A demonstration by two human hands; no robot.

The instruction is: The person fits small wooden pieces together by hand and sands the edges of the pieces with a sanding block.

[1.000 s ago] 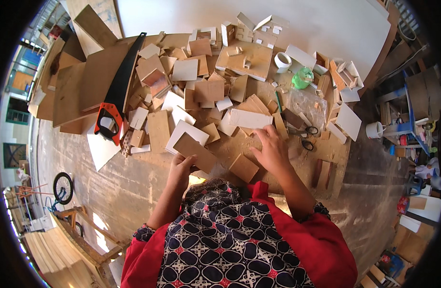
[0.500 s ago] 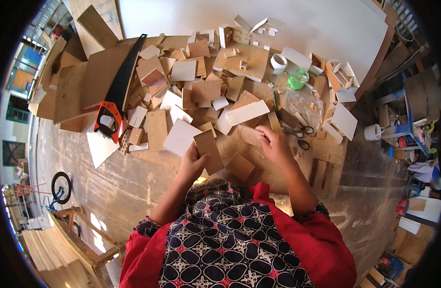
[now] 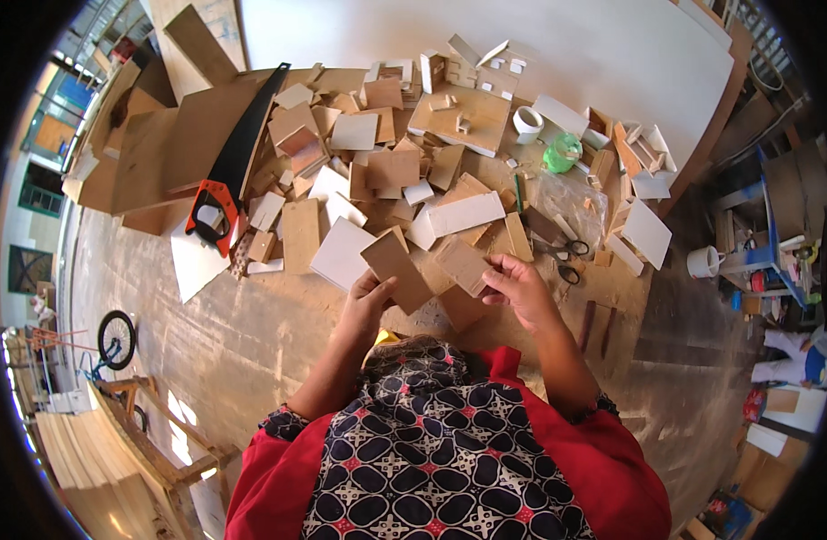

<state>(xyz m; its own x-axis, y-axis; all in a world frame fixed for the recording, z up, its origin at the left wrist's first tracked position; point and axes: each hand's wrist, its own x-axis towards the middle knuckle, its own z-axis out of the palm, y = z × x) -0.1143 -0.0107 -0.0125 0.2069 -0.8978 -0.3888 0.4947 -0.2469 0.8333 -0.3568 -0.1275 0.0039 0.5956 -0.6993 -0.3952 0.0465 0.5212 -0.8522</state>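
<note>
My left hand is closed on the lower left side of a flat brown wood piece. My right hand pinches a smaller, paler wood piece by its right edge. The two pieces are held tilted side by side in front of me, close to each other. Under and between them another brown wood block lies on the table. Just beyond my left hand rests a white-faced board. A long white strip of wood lies past the piece in my right hand.
Wood offcuts are heaped across the table. A handsaw with an orange handle leans at left. Scissors, a green plastic container and a white tape roll lie at right. A small wooden model stands at the back.
My right hand has turned its wood piece so that its broad face shows, nearer the left piece. The left piece has tilted further. The whole view has shifted slightly.
</note>
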